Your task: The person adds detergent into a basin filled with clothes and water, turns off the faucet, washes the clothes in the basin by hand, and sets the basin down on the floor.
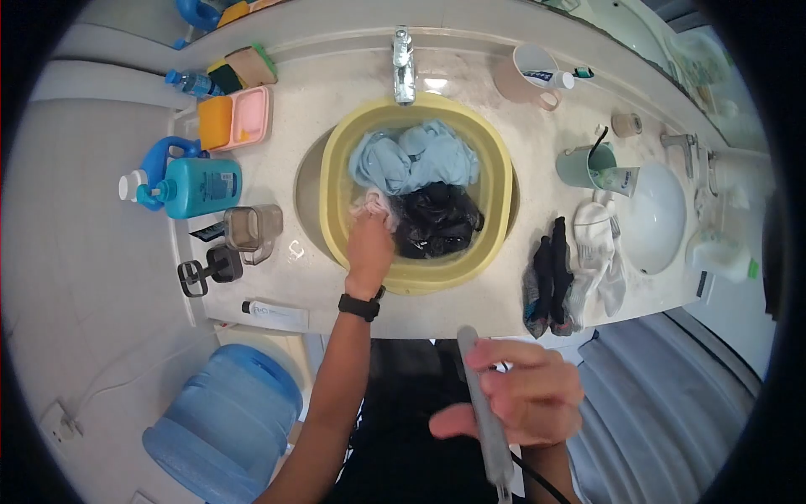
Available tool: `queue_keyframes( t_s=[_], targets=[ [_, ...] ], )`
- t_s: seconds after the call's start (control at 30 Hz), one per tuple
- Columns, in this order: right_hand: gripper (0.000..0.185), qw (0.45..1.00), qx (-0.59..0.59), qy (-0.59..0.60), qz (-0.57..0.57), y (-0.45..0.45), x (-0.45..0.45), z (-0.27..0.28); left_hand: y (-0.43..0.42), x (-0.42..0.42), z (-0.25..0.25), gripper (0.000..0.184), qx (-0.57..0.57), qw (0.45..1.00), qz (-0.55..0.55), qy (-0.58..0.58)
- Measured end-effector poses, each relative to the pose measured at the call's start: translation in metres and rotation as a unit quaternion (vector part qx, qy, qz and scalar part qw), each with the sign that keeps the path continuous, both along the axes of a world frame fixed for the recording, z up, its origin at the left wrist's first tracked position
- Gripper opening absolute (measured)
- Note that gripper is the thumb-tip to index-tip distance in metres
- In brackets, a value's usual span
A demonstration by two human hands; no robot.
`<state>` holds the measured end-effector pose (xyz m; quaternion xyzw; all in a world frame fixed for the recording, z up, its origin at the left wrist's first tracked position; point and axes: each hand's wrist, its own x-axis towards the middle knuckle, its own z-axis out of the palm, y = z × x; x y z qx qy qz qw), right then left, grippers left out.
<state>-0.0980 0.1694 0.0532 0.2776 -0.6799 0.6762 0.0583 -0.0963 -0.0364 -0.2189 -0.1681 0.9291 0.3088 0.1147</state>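
Observation:
A yellow basin [333, 172] stands in the sink under the faucet, with water in it. Inside lie a light blue cloth [411, 160], a black garment [439, 220] and a pale pink cloth [375, 204]. My left hand [369, 248], with a black watch on the wrist, reaches into the basin at its left side, its fingers closed on the pink cloth. Nearer to me, in front of the counter edge, my right hand [525, 393] has its fingers and thumb about a long grey bar-shaped device [484, 407], from which a black cable runs down.
Bottles, sponges, a pink soap dish [250, 116], a clear cup [252, 231] and a tube [275, 316] are at the left. To the right are dark socks [550, 281], white socks [598, 248], cups and a second basin. A blue water jug [227, 420] stands below left.

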Motion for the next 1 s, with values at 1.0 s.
queue_keyframes(
  t_s=[1.0],
  targets=[
    [0.053, 0.998, -0.067, -0.018, -0.010, 0.007, 0.010, 0.019, -0.015, -0.012, 0.040, 0.036, 0.229, 0.948, 0.221, 0.027]
  ],
)
